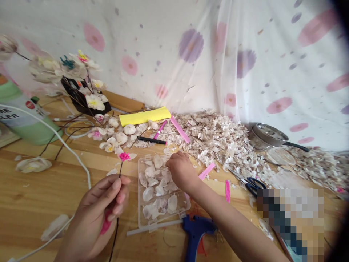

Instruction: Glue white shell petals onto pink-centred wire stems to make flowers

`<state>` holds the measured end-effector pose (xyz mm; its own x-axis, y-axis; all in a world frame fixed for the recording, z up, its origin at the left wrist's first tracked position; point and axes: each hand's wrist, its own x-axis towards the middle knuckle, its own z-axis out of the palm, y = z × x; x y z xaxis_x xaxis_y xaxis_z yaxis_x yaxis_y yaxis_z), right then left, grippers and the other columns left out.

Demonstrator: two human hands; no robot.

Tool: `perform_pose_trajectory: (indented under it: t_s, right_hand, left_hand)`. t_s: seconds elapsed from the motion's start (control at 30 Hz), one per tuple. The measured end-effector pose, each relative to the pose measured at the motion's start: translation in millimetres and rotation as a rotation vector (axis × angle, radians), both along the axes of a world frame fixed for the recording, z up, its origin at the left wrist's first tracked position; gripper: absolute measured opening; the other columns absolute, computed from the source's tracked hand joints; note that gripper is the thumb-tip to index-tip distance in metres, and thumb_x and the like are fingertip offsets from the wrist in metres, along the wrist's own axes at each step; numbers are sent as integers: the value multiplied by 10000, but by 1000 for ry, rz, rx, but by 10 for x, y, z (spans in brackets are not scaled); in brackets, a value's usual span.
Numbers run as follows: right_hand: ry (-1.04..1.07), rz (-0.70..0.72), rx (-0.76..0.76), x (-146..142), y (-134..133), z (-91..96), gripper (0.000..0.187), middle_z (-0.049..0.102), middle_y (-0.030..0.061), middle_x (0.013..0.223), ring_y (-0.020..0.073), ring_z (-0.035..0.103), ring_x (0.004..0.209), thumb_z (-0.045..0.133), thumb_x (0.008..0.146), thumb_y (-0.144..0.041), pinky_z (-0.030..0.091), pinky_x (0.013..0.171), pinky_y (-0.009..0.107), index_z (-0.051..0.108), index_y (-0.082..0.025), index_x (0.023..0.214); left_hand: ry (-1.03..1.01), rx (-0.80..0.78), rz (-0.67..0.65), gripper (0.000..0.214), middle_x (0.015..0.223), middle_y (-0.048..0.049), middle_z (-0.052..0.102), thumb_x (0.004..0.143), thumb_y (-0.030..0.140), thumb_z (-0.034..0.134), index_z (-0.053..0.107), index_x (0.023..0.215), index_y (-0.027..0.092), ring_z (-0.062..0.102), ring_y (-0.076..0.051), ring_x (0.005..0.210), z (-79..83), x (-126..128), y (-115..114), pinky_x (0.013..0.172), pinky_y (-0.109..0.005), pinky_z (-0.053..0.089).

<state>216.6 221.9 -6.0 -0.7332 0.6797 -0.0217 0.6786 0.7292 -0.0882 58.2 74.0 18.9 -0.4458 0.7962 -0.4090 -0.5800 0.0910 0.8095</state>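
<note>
My left hand (102,209) pinches a thin dark flower stem (120,170) upright between thumb and fingers. A bright pink fringed centre (124,156) tops the stem, with a pale petal (133,156) at its side. Some pink paper (105,222) is tucked in the same palm. Over the upper right of a clear plastic box (140,218), my right hand (182,171) has its fingers curled down and closed; what they hold, if anything, is hidden. Loose whitish petals (148,194) fill the box's compartments. Just below it lies a blue glue gun (194,233) with a glue stick (155,227).
A large heap of dried petals (218,138) runs along the curtain. Scissors (253,183) and a metal pan (268,136) lie right. Yellow paper (144,115), a black marker (152,140) and finished flowers (95,102) stand behind. A white cable (79,158) crosses the left side.
</note>
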Motion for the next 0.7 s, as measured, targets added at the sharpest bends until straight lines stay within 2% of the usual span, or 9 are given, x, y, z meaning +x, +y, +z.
perform_pose_trajectory:
  t_s: [0.27,0.47,0.7]
  right_hand:
    - [-44,57,-3,21,-33,-64,203,681,94,843,235,546,876,547,828,-71,367,745,335,704,-166,741]
    - [-41,60,-14,39,-64,-65,201,684,116,851,248,548,884,541,832,-65,376,757,341,704,-142,742]
    - [1,65,-88,121,-66,-53,162,696,56,820,189,566,850,606,832,-122,385,785,275,715,-172,722]
  left_hand:
    - [-17,-24,8,374,464,49,485,453,421,899,717,676,182,370,-20,372,-5,-10,-10,325,-91,263]
    - [-20,4,-2,351,487,47,504,514,414,886,719,715,180,382,-20,385,-47,-27,-17,336,-91,273]
    - [-6,17,-20,334,482,48,497,520,411,882,720,706,186,372,-21,382,-15,-15,-26,336,-97,265]
